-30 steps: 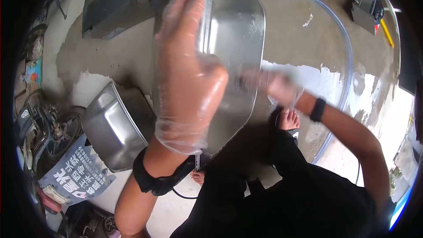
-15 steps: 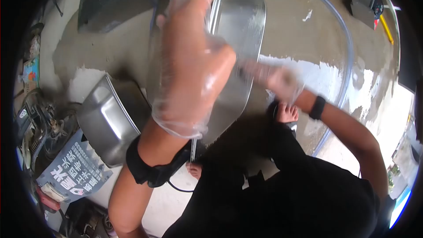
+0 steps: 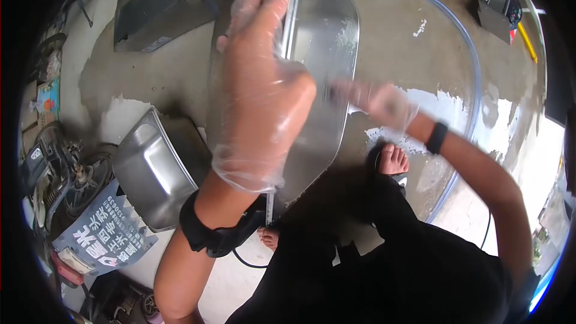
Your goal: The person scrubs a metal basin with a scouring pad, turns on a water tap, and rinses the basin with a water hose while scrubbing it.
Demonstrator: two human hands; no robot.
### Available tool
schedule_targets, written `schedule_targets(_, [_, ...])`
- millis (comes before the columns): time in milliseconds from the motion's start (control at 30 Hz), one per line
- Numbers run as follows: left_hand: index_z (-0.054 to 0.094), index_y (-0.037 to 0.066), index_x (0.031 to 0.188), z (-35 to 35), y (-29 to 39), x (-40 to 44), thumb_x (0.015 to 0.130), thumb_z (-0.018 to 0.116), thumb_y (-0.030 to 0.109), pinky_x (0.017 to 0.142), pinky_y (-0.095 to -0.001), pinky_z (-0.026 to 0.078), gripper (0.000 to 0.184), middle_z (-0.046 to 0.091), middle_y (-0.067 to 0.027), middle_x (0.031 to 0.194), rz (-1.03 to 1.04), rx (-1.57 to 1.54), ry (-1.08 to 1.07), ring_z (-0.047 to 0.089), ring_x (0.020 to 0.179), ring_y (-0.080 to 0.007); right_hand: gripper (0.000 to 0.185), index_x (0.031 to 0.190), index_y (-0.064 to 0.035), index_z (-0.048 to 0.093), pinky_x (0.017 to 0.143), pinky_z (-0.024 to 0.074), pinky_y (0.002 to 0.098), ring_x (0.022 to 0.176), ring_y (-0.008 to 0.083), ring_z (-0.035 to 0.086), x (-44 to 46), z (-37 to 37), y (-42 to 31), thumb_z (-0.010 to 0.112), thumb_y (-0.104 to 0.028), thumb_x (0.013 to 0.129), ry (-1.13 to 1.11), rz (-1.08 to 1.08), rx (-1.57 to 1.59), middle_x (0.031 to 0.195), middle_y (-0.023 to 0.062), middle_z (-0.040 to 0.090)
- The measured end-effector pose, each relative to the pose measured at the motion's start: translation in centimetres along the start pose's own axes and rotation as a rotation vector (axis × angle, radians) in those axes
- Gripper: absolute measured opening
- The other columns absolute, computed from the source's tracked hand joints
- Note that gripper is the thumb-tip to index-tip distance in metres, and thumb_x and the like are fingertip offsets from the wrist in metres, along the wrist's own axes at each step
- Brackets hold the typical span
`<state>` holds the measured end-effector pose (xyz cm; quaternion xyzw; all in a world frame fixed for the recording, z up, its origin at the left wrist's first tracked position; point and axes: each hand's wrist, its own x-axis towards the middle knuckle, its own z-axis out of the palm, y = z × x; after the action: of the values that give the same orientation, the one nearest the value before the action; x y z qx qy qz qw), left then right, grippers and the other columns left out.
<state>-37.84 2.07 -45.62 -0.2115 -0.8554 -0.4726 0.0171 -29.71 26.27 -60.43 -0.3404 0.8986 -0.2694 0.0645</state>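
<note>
A large stainless steel pan (image 3: 321, 36) is held up on its edge in front of me, with pale smudges on its surface. Wearing a clear plastic glove, my left hand (image 3: 264, 90) is closed over the pan's rim; some of its fingers lie out of sight behind the edge. My right hand (image 3: 387, 105), also gloved, reaches to the right part of the pan's face. Motion smears its fingers, and something dark at their tips cannot be made out.
Another stainless steel basin (image 3: 150, 168) rests on the floor at left beside a printed grey sheet (image 3: 105, 228). A clear hose (image 3: 471, 54) curves across the wet floor (image 3: 399, 42) on the right. A dark metal stand (image 3: 162, 24) is at the back left. My bare foot (image 3: 393, 159) is below the right hand.
The view has shifted slightly. My left hand stays on the pan's rim, while the right hand remains blurred near the same part of the pan.
</note>
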Motion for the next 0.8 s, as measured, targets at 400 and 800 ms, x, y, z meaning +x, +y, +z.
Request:
schedule_targets(400, [0.050, -0.005, 0.140, -1.1, -1.2, 0.2, 0.068, 0.043, -0.015, 0.117, -0.0318, 0.026, 0.073, 0.052, -0.0193, 0.144, 0.047, 0.035, -0.050, 0.044, 0.140, -0.0252, 0.050, 0.126, -0.0075, 0.064, 0.106, 0.0465, 0.0414, 0.129, 0.0318, 0.054, 0.7, 0.6, -5.7, 0.072, -0.014, 0.077, -0.187, -0.036, 0.168, 0.149, 0.0100, 0.049])
schedule_targets(800, [0.052, -0.004, 0.138, -1.4, -1.2, 0.7, 0.067, 0.043, -0.015, 0.114, -0.0280, 0.029, 0.072, 0.055, -0.0192, 0.140, 0.034, 0.031, -0.011, 0.048, 0.137, -0.0261, 0.032, 0.108, -0.0108, 0.065, 0.090, 0.0519, 0.0423, 0.110, 0.0341, 0.060, 6.8, -4.6, 4.6, 0.066, -0.009, 0.076, 0.053, 0.099, -0.552, 0.123, 0.0127, 0.060])
